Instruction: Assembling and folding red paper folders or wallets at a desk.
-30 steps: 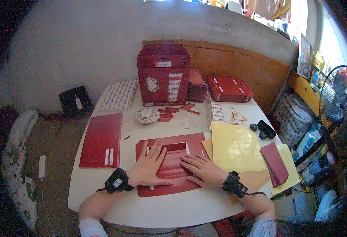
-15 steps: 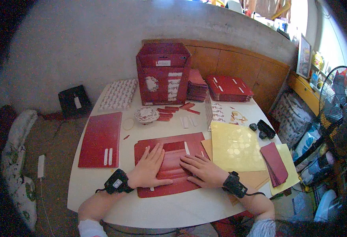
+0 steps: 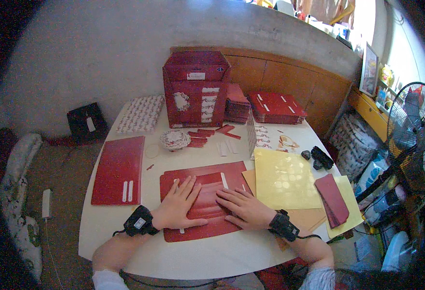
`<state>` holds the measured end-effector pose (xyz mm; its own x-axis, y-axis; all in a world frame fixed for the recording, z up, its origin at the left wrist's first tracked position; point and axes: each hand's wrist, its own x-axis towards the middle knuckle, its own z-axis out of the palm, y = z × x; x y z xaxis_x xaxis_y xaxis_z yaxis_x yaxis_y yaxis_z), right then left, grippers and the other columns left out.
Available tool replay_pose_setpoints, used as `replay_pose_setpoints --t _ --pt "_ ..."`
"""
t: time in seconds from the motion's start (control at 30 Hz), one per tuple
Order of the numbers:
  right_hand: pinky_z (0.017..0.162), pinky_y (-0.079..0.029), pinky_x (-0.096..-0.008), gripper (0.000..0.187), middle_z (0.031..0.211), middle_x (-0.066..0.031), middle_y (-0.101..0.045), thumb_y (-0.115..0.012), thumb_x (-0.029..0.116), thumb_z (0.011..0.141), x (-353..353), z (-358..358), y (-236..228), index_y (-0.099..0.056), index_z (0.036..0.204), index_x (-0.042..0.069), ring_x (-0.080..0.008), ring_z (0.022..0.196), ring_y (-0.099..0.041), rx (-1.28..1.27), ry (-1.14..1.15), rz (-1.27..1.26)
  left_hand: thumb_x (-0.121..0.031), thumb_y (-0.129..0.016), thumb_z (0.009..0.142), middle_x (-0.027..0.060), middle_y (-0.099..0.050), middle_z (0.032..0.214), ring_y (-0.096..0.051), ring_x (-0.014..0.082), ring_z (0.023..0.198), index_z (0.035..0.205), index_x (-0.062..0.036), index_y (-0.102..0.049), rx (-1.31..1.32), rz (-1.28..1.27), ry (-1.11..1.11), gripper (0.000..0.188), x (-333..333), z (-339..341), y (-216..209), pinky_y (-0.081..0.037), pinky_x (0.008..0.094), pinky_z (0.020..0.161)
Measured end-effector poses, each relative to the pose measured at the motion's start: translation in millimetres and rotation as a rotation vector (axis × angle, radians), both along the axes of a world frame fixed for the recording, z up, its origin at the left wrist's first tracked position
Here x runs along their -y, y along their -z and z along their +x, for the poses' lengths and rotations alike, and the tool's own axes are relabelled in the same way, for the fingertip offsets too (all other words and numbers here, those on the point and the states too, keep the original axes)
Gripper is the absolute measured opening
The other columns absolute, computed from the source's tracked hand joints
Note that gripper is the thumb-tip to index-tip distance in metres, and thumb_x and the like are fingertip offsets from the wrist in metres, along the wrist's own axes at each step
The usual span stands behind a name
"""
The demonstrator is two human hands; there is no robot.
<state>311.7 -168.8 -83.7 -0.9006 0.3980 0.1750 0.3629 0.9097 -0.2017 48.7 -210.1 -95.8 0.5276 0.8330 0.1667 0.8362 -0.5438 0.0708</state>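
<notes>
A dark red card sheet (image 3: 236, 170) lies flat on the table in front of me, with a smaller red panel (image 3: 207, 193) on top of it. Both my hands rest on this panel. My left hand (image 3: 177, 205) presses on its left part, palm down, fingers spread toward the far edge. On the right part lies my right hand (image 3: 245, 208), its fingers stretched out and pointing left. A white adhesive strip (image 3: 224, 181) shows at the panel's far right edge. Part of another white strip shows beside my left thumb.
Left is a red folder (image 3: 118, 171) with two white strips. A red card box (image 3: 195, 92) stands at the back beside red stacks (image 3: 278, 107). A crumpled white ball (image 3: 175, 140) and red strips lie before it. Yellow sheets (image 3: 288, 179) and red card pieces (image 3: 332, 203) lie right.
The whole view has shifted slightly, so the scene sits a little further left. Both hands stay pressed on the red panel, with barely any movement on it.
</notes>
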Motion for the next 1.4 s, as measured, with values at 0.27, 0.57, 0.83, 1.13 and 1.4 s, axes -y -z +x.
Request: replay_pose_setpoints --t 0.27,0.57,0.83,1.13,1.4 --pt "0.110 -0.023 -0.0487 0.058 0.147 -0.0150 -0.029 -0.050 0.031 0.092 1.4 0.6 -2.4 -0.031 0.140 0.005 -0.0302 0.136 -0.028 0.006 0.008 0.013 -0.073 -0.046 0.077 0.0309 -0.017 0.146 -0.013 0.0398 0.139 0.140 0.0080 -0.023 0.021 0.000 0.004 0.105 1.1 0.9 -1.1 -0.008 0.0530 0.112" --pt "0.110 -0.022 -0.0489 0.058 0.146 -0.0154 -0.029 -0.050 0.031 0.091 -0.1 -0.2 0.2 -0.032 0.140 0.005 -0.0305 0.136 -0.028 -0.009 0.007 0.012 -0.073 -0.046 0.077 0.0311 -0.017 0.146 -0.015 0.0399 0.138 0.139 0.0083 -0.025 -0.001 0.031 -0.002 0.104 1.3 1.0 -0.5 -0.010 0.0531 0.111" --pt "0.111 -0.021 -0.0484 0.058 0.146 -0.0156 -0.029 -0.051 0.030 0.091 -0.6 -0.4 0.0 -0.032 0.139 0.004 -0.0309 0.136 -0.027 -0.015 -0.006 -0.005 -0.072 -0.046 0.078 0.0315 -0.017 0.146 -0.014 0.0405 0.139 0.139 0.0087 -0.025 0.000 0.030 0.008 0.103 1.0 0.5 -1.2 -0.010 0.0539 0.111" --pt "0.110 -0.023 -0.0482 0.057 0.146 -0.0156 -0.030 -0.051 0.030 0.091 0.3 -0.5 0.4 -0.033 0.139 0.005 -0.0307 0.135 -0.028 -0.007 0.012 -0.010 -0.072 -0.046 0.078 0.0315 -0.017 0.146 -0.014 0.0404 0.139 0.139 0.0089 -0.024 0.019 0.011 0.008 0.103 1.6 0.4 -2.5 -0.010 0.0536 0.111" --pt "0.111 -0.023 -0.0472 0.057 0.145 -0.0157 -0.031 -0.051 0.030 0.091 -0.7 -0.9 0.8 -0.033 0.139 0.005 -0.0302 0.135 -0.028 -0.013 0.004 0.002 -0.072 -0.047 0.078 0.0312 -0.016 0.146 -0.014 0.0399 0.139 0.139 0.0086 -0.024 0.011 0.008 0.003 0.104 1.7 0.4 -2.5 -0.009 0.0534 0.111"
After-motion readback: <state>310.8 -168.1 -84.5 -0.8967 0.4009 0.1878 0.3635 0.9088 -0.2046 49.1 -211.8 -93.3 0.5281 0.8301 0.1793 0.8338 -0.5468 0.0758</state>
